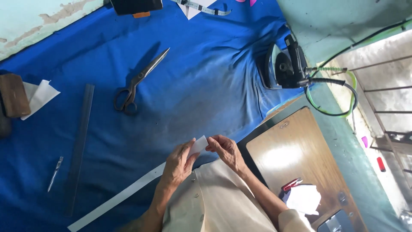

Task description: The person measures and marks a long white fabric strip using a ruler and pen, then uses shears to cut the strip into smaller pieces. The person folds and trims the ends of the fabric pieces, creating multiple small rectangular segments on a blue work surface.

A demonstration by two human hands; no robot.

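Note:
A long white fabric strip point(128, 191) runs from the lower left up to my hands over the blue cloth point(193, 86). My left hand point(178, 163) pinches the strip near its upper end. My right hand point(225, 148) grips the very end of the same strip with its fingertips. Both hands meet close to my body, above a beige garment point(214, 202). Large scissors point(137, 83) lie apart on the cloth, up and to the left of my hands.
A black iron point(285, 64) with a cord stands at the right. A long grey ruler point(79, 146) and a small metal tool point(55, 172) lie at the left. White scraps point(40, 96) and a brown block point(13, 94) sit far left. A wooden sewing-machine table point(296, 150) holds white pieces point(304, 199).

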